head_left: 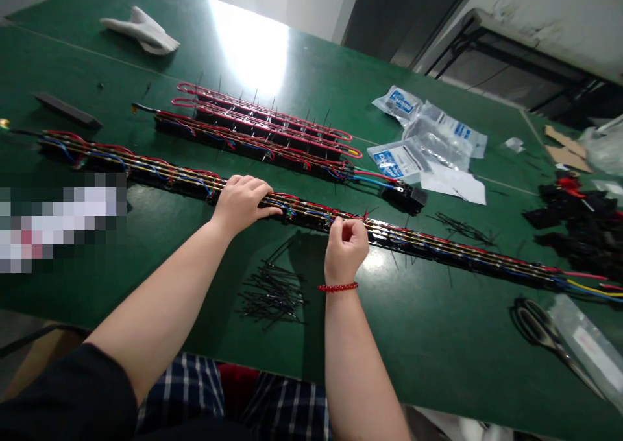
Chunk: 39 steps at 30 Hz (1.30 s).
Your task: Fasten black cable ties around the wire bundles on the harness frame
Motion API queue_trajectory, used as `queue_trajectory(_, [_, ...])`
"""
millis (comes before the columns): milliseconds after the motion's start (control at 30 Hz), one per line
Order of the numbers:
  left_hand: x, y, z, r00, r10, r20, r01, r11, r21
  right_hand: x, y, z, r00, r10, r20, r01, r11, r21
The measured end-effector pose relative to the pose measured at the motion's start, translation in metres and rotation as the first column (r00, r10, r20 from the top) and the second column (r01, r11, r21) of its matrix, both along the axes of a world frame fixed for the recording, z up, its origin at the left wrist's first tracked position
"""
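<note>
A long black strip of connectors bound with red, blue and yellow wires, a wire harness [418,250], runs across the green work table [403,350]. My left hand [242,202] lies over this harness with its fingers wrapped onto the wires. Further right, my right hand [345,250] pinches at the same harness, its fingers curled, so the pinched spot is hidden. A red bead bracelet [338,287] circles that wrist. Loose black cable ties [270,295] lie just below the harness, between my hands. Two similar harnesses [253,136] lie further back.
Clear plastic packets [428,136] lie at the far right of the harnesses, beyond them a heap of black connectors [574,227]. Scissors [545,334] sit at the near right. White gloves [141,32] and a black bar [68,110] lie at the far left.
</note>
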State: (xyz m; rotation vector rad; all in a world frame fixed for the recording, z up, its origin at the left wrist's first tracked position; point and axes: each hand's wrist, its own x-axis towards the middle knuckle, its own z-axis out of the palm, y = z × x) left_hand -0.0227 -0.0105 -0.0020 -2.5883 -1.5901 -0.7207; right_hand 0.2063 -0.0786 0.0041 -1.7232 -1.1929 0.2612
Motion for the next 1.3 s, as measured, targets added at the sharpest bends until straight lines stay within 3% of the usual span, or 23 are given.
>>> queue_trajectory(100, [-0.008,0.0,0.002,1.0,-0.022,0.004,0.022,1.0,0.005,0.004,0.0,0.0,0.994,0.025,0.103,-0.029,0.999,0.035])
queue_trajectory(300, [-0.023,0.001,-0.001,0.998,0.065,-0.019,-0.064,0.998,0.026,0.009,0.005,-0.009,0.984,0.135,0.113,-0.125,0.988,-0.094])
queue_trajectory(400, [-0.025,0.002,-0.004,0.996,0.083,-0.019,-0.083,0.996,0.031,0.008,0.006,-0.009,0.982,0.146,0.121,-0.135,0.986,-0.097])
queue_trajectory(767, [-0.005,-0.001,-0.003,0.999,0.033,0.0,-0.033,0.999,0.02,0.013,0.004,-0.004,0.995,0.002,0.1,0.006,0.997,-0.081])
queue_trajectory(1300, [0.001,-0.004,-0.005,1.0,0.022,-0.005,-0.022,0.999,0.039,0.015,0.004,-0.002,0.995,-0.05,0.088,0.056,0.997,-0.06])
